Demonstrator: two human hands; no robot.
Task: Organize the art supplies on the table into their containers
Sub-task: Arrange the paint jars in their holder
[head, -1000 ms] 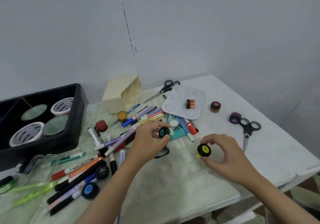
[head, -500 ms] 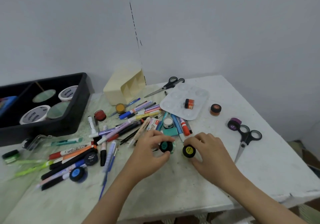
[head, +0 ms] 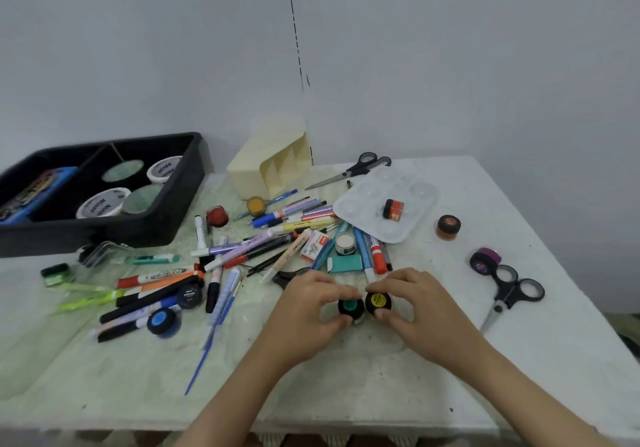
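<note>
My left hand (head: 308, 311) pinches a small teal-lidded paint pot (head: 350, 306) on the table (head: 346, 384). Right beside it, my right hand (head: 412, 304) pinches a yellow-lidded paint pot (head: 378, 302); the two pots touch side by side. A heap of markers and pens (head: 242, 256) lies just behind and to the left. A black bin (head: 166, 218) holding white tubs sits at the back left. A cream divided holder (head: 273, 166) lies tipped on its side at the back.
A clear palette (head: 415, 201) with an orange pot (head: 393, 209) lies at back right, near another orange pot (head: 448, 226), a purple pot (head: 485, 260) and black scissors (head: 509, 294). More scissors (head: 356, 169) lie behind. Blue pot (head: 162, 321) sits left.
Both hands came together: the right hand slid the yellow pot leftward, the left hand brought the teal pot toward me, and the pots now touch. The camera tilted down.
</note>
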